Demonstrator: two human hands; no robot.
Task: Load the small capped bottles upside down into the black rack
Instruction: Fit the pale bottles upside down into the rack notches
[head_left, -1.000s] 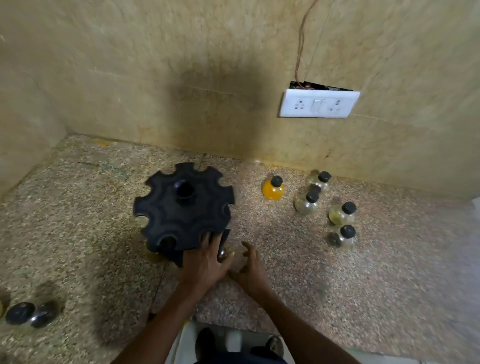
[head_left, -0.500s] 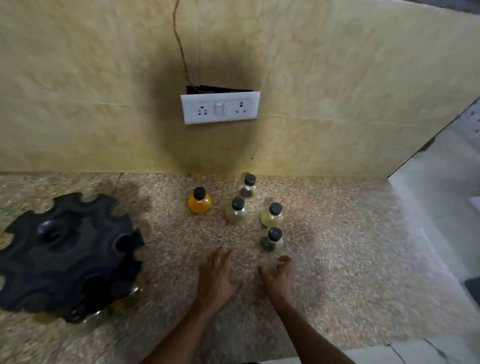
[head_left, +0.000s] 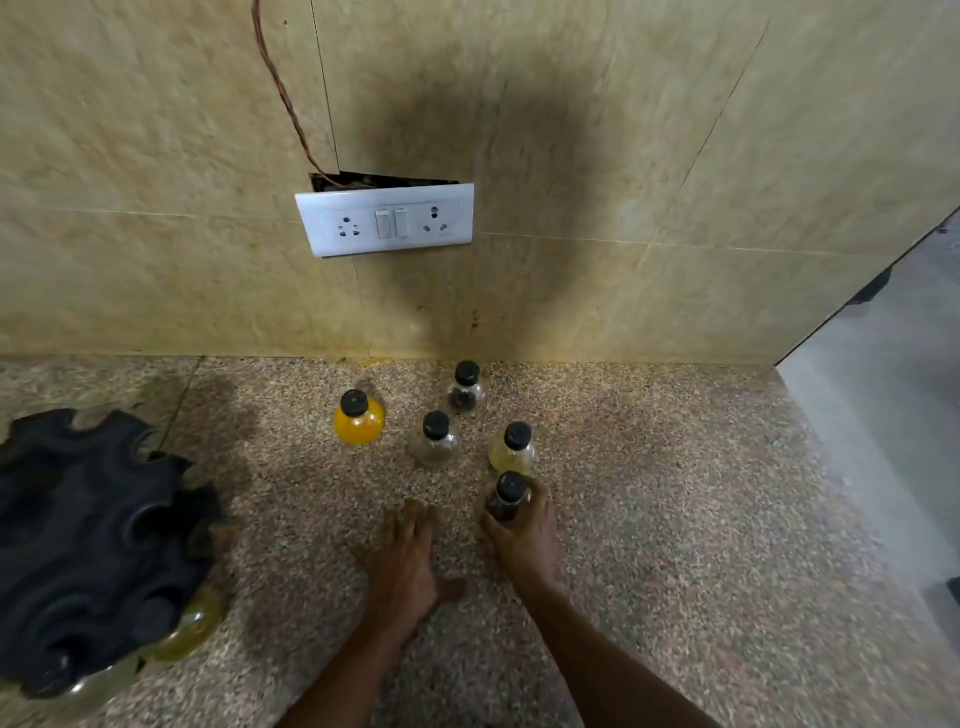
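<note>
Fingers (head_left: 537, 501) of my right hand (head_left: 522, 538) curl round the nearest small bottle (head_left: 508, 503), thumb on its left side, the black cap poking up clear of my grasp. It stands upright on the speckled counter (head_left: 675, 545), and I judge I am just closing on it for the pick. To do this well I want the hold low on the round belly, not on the cap, so I can turn the wrist over and lead cap-first into a slot. My left hand (head_left: 402, 564) lies flat on the counter just beside, fingers straight and together, holding nothing; it could go across to steady the rack. Behind my grasp stand four more bottles: a pale yellow one (head_left: 511, 449) very close, a clear one (head_left: 434, 441), an orange one (head_left: 358, 422) and a dark one (head_left: 466, 392) by the wall. I should lift straight up so I don't knock the yellow neighbour. Black rack (head_left: 98, 545) sits well apart at the left, yellowish bottles already under its near edge.
</note>
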